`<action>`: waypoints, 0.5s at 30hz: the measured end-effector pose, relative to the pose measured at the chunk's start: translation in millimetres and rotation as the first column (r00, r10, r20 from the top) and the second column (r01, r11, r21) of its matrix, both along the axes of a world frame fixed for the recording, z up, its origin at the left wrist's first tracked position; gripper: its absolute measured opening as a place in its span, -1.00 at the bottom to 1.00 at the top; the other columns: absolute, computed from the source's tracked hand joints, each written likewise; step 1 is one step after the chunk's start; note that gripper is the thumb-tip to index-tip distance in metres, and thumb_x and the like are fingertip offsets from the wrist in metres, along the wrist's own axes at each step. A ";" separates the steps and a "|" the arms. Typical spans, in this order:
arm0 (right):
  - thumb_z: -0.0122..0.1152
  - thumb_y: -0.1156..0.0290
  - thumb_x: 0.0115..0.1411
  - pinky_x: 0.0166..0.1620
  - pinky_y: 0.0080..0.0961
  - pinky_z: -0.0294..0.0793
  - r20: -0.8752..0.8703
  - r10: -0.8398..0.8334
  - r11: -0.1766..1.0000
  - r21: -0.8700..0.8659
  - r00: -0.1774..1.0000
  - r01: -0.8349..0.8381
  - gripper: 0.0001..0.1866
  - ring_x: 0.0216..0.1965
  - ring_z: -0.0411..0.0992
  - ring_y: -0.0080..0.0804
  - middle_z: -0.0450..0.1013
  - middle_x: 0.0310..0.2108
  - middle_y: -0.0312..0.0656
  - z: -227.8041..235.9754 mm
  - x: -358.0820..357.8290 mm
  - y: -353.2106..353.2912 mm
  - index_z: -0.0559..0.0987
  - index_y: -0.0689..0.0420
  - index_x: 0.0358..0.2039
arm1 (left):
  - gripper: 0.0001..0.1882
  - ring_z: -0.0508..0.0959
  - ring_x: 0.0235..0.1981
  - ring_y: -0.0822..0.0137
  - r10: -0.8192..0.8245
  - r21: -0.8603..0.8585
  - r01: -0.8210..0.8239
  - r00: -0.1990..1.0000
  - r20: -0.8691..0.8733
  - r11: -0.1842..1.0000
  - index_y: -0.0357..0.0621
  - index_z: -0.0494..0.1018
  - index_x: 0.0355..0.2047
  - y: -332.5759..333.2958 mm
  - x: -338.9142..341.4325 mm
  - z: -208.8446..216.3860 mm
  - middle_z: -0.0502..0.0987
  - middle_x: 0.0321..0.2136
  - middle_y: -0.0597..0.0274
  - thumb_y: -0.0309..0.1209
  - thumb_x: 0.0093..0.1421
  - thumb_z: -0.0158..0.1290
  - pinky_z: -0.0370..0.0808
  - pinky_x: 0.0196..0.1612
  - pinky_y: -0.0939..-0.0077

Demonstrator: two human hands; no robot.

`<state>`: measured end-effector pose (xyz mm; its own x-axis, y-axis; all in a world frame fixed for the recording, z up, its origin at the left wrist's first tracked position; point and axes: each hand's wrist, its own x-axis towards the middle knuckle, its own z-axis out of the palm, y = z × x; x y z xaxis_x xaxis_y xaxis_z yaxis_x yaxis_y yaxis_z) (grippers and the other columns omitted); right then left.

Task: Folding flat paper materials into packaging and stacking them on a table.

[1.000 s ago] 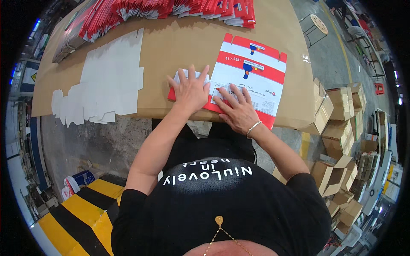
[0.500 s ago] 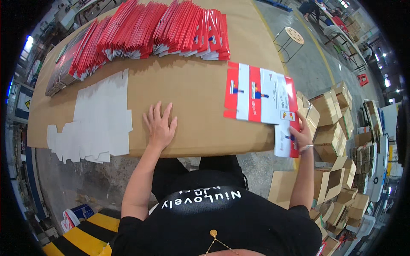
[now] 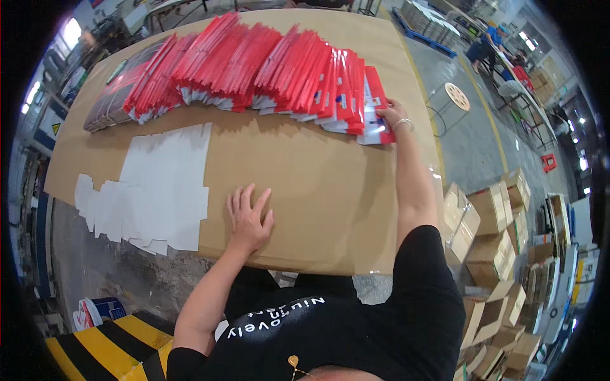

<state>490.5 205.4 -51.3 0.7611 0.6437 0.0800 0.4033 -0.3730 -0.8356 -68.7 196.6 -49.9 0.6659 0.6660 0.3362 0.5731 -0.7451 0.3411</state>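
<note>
My left hand [image 3: 249,219] lies on the brown paper-covered table [image 3: 305,190] near its front edge, fingers spread and holding nothing. Out at the far right, my right hand [image 3: 394,113] grips the right edge of a red and white folded carton [image 3: 375,117]. That carton stands against the right end of a long leaning row of flat red cartons [image 3: 238,63]. To the left of my left hand, a pile of flat carton blanks [image 3: 166,184] lies with plain white sides up, some overhanging the front edge.
A strapped dark bundle [image 3: 121,92] sits at the row's left end. Right of the table are a round-topped stool [image 3: 457,96] and a heap of open cardboard boxes [image 3: 492,216]. A black and yellow striped block [image 3: 117,349] stands at lower left. Another person [image 3: 490,44] is far off.
My right hand has moved forward from the table's front right to the row's end, bringing the carton, now seen folded narrow. My left hand still rests flat; the view has shifted.
</note>
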 end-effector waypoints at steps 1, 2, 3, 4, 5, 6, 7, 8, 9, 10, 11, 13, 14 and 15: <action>0.31 0.26 0.12 0.03 -0.30 0.53 0.141 0.036 0.993 -0.118 0.989 -0.019 -0.43 -0.08 0.57 -0.15 0.58 -0.05 0.03 -1.7 -32.9 45.1 0.51 0.17 0.15 | -0.44 0.14 0.28 -0.20 0.036 -0.026 -0.036 0.999 -0.003 0.999 0.05 0.39 0.21 -0.7 -11.1 -1.1 0.22 0.23 -0.10 -0.23 0.16 0.09 -0.01 0.31 -0.33; 0.24 0.17 0.18 0.08 -0.22 0.51 0.297 0.050 0.973 -0.230 0.953 0.020 -0.47 -0.04 0.55 0.00 0.56 -0.02 0.08 2.2 -51.6 68.0 0.53 0.12 0.13 | -0.44 0.15 0.27 -0.20 0.033 -0.055 -0.032 0.999 0.012 0.998 0.05 0.40 0.20 -1.8 -13.3 0.7 0.23 0.22 -0.10 -0.23 0.16 0.08 -0.01 0.31 -0.31; 0.01 0.01 0.30 0.16 -0.12 0.42 0.302 0.112 0.950 -0.313 0.947 -0.012 -0.48 0.07 0.46 0.12 0.56 -0.03 0.08 3.4 -53.2 79.3 0.55 0.06 0.12 | -0.43 0.14 0.27 -0.21 0.048 -0.046 -0.049 0.999 -0.014 0.998 0.05 0.40 0.20 -3.1 -14.2 2.7 0.24 0.21 -0.09 -0.24 0.14 0.09 0.00 0.32 -0.30; 0.01 0.01 0.30 0.16 -0.12 0.42 0.296 0.142 0.950 -0.308 0.945 -0.046 -0.48 0.07 0.46 0.12 0.56 -0.03 0.08 7.3 -63.1 85.5 0.55 0.06 0.12 | -0.43 0.14 0.27 -0.21 0.081 -0.040 -0.082 0.996 -0.021 0.996 0.05 0.40 0.20 -4.4 -18.5 1.2 0.24 0.21 -0.09 -0.24 0.14 0.09 0.00 0.32 -0.30; -0.06 -0.01 0.34 0.23 -0.11 0.34 0.364 0.238 0.930 -0.352 0.900 -0.103 -0.48 0.14 0.40 0.12 0.53 0.02 0.08 13.4 -79.5 86.9 0.53 0.04 0.14 | -0.43 0.14 0.27 -0.22 0.109 -0.025 -0.110 0.994 -0.030 0.994 0.05 0.40 0.20 -6.3 -24.7 -1.4 0.24 0.21 -0.09 -0.24 0.13 0.09 0.00 0.32 -0.31; -0.14 -0.02 0.38 0.29 -0.10 0.25 0.432 0.316 0.907 -0.398 0.845 -0.136 -0.47 0.21 0.33 0.11 0.50 0.06 0.08 20.3 -85.6 86.3 0.52 0.03 0.16 | -0.43 0.14 0.27 -0.23 0.118 -0.011 -0.119 0.992 -0.033 0.993 0.06 0.40 0.19 -7.5 -27.3 -1.5 0.24 0.21 -0.10 -0.24 0.12 0.09 -0.01 0.31 -0.32; -0.28 -0.05 0.44 0.40 -0.15 0.02 0.380 0.166 0.969 -0.233 0.910 -0.080 -0.43 0.34 0.18 0.03 0.34 0.25 0.06 -0.8 -58.9 76.8 0.42 -0.03 0.27 | -0.43 0.14 0.26 -0.24 0.073 -0.014 -0.074 0.997 -0.036 0.997 0.05 0.39 0.19 -5.1 -18.3 0.1 0.24 0.22 -0.11 -0.25 0.12 0.08 -0.01 0.30 -0.35; -0.28 -0.05 0.44 0.40 -0.15 0.02 0.386 0.164 0.969 -0.234 0.908 -0.075 -0.43 0.34 0.18 0.03 0.34 0.25 0.06 -11.8 -58.5 87.2 0.42 -0.03 0.27 | -0.43 0.14 0.26 -0.24 0.070 -0.015 -0.070 0.997 -0.029 0.997 0.05 0.39 0.19 -3.2 -16.9 0.3 0.24 0.22 -0.11 -0.25 0.12 0.08 -0.01 0.30 -0.35; -0.30 -0.08 0.44 0.38 -0.19 0.08 0.243 0.204 0.978 -0.014 0.948 -0.207 -0.37 0.33 0.21 -0.03 0.28 0.30 0.06 -19.4 -65.5 100.5 0.33 0.01 0.33 | -0.42 0.15 0.25 -0.24 0.063 -0.009 -0.063 0.998 -0.024 0.998 0.05 0.39 0.19 -2.7 -16.7 0.5 0.24 0.21 -0.11 -0.25 0.12 0.08 -0.01 0.29 -0.37; -0.32 -0.12 0.44 0.36 -0.22 0.13 0.098 0.285 0.928 0.222 0.954 -0.300 -0.31 0.31 0.25 -0.09 0.22 0.35 0.05 -29.5 -74.4 110.3 0.23 0.06 0.39 | -0.42 0.15 0.25 -0.24 0.066 -0.006 -0.066 0.997 -0.027 0.998 0.05 0.39 0.19 -4.8 -20.9 1.2 0.25 0.20 -0.12 -0.25 0.11 0.08 0.00 0.29 -0.39; -0.32 -0.12 0.44 0.36 -0.22 0.13 0.094 0.303 0.923 0.217 0.948 -0.316 -0.31 0.31 0.25 -0.09 0.22 0.35 0.05 -36.6 -78.0 111.6 0.23 0.06 0.39 | -0.42 0.15 0.25 -0.24 0.084 -0.011 -0.084 0.996 -0.030 0.996 0.05 0.39 0.19 -6.5 -23.6 0.2 0.25 0.20 -0.12 -0.25 0.11 0.08 0.00 0.29 -0.39; -0.25 0.03 0.44 0.37 -0.25 0.12 0.235 0.128 0.988 0.055 0.964 -0.144 -0.38 0.35 0.19 -0.09 0.21 0.36 0.03 -44.3 -73.7 107.1 0.24 0.14 0.37 | -0.43 0.17 0.24 -0.23 0.085 -0.002 -0.085 0.996 0.011 0.996 0.04 0.39 0.19 -4.7 -25.1 -5.2 0.26 0.19 -0.12 -0.25 0.12 0.07 0.01 0.29 -0.35; -0.22 0.11 0.44 0.38 -0.26 0.12 0.317 0.046 0.999 -0.009 0.947 -0.046 -0.41 0.36 0.16 -0.09 0.20 0.36 0.03 -44.7 -67.0 103.5 0.24 0.18 0.36 | -0.43 0.18 0.23 -0.23 0.054 -0.007 -0.054 0.998 0.045 0.999 0.04 0.39 0.19 -0.8 -22.3 -6.6 0.26 0.19 -0.12 -0.25 0.12 0.07 0.01 0.30 -0.33; -0.19 0.18 0.45 0.39 -0.27 0.11 0.400 -0.020 0.996 -0.067 0.916 0.051 -0.44 0.38 0.14 -0.09 0.19 0.36 0.02 -46.3 -65.1 98.6 0.25 0.22 0.35 | -0.43 0.19 0.23 -0.22 0.031 -0.014 -0.030 0.997 0.075 0.999 0.03 0.40 0.19 0.1 -18.7 -7.0 0.27 0.19 -0.13 -0.25 0.12 0.07 0.02 0.30 -0.30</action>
<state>425.5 304.0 -97.6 0.6982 0.6331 0.3343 0.6826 -0.4479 -0.5774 -87.4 196.7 -56.9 0.6180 0.6906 0.3758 0.5679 -0.7226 0.3940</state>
